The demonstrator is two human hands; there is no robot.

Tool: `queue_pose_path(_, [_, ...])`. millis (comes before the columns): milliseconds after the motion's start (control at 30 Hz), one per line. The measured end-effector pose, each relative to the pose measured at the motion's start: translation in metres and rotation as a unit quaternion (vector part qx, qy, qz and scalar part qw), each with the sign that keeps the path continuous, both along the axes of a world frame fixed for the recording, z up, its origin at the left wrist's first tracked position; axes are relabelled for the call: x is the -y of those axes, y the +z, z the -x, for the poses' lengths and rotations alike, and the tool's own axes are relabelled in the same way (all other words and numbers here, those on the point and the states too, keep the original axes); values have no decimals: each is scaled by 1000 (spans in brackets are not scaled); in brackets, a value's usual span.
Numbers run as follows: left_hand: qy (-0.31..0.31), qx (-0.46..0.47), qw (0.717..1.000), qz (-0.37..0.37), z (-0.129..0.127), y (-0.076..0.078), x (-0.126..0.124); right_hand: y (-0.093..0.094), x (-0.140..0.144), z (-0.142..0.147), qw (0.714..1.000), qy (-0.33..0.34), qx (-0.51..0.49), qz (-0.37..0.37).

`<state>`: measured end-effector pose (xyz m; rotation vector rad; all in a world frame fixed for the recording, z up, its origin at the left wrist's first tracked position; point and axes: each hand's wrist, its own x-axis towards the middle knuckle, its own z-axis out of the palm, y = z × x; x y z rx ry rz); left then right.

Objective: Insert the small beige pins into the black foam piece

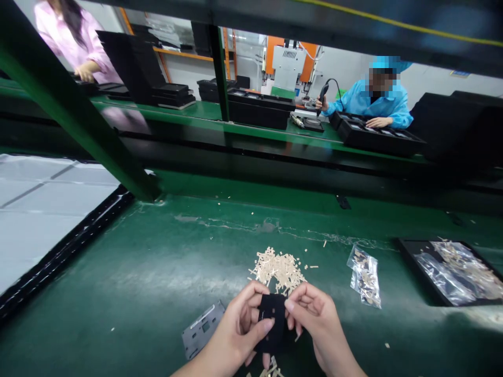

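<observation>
My left hand [245, 324] is closed around a thin black plate [277, 319] with small cutouts, its thumb lying across the front. At the plate's upper right edge, my right hand [314, 314] pinches with thumb and fingers; whether a small piece is also between them is hidden. Just beyond both hands lies a loose pile of small tan strips and bits [275, 267]. More tan strips [271, 369] show below the plate at the bottom edge. A grey flat plate with rectangular openings [202, 327] rests on the table, partly behind my left forearm.
Clear bags of small pieces [365, 277] lie right of the pile. Farther right, a black tray [426, 280] holds more bags. A green post [78, 115] rises at left beside a white surface [51, 209]. Across the bench, a person in blue [365, 102] holds a handheld tool.
</observation>
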<state>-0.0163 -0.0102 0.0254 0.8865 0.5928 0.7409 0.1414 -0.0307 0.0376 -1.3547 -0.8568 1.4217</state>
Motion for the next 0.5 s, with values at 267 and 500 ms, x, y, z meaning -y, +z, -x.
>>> queue_pose_path(267, [-10,36,999,15,0,-3,-4,6,0,1,999,13,-24,-30])
queue_pose_path(500, [-37,76,995,53,2,-5,-5,3,-1,-3,995,57,-83,-2])
